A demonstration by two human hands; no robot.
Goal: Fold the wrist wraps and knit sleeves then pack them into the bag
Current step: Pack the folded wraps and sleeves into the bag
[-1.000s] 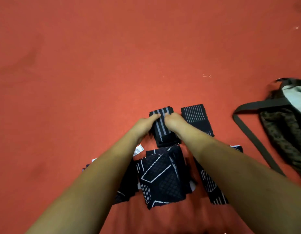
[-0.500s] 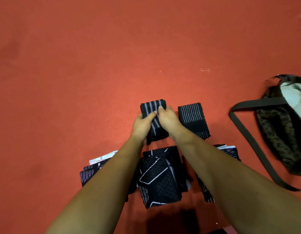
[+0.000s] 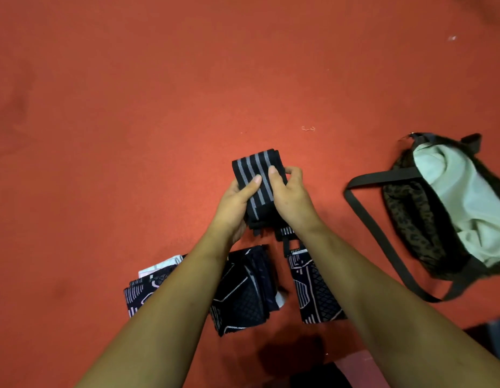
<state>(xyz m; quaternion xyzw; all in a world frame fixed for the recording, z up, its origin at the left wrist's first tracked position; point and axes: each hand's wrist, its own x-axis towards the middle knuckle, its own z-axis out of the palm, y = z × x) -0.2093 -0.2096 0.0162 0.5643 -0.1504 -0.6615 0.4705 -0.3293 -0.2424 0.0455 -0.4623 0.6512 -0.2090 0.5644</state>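
2 thumbs press atop the folded striped wrist wrap (image 3: 253, 166), gripped between the left hand (image 3: 234, 204) and right hand (image 3: 292, 198).

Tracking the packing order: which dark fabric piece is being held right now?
The grey-striped wrist wrap, gripped between the left hand and right hand; the patterned knit sleeves lie on the red floor, nearer the person.

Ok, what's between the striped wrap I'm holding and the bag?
In the head view, just bare red floor runs from the right hand gripping the striped wrap to the strap of the bag; nothing else lies there.
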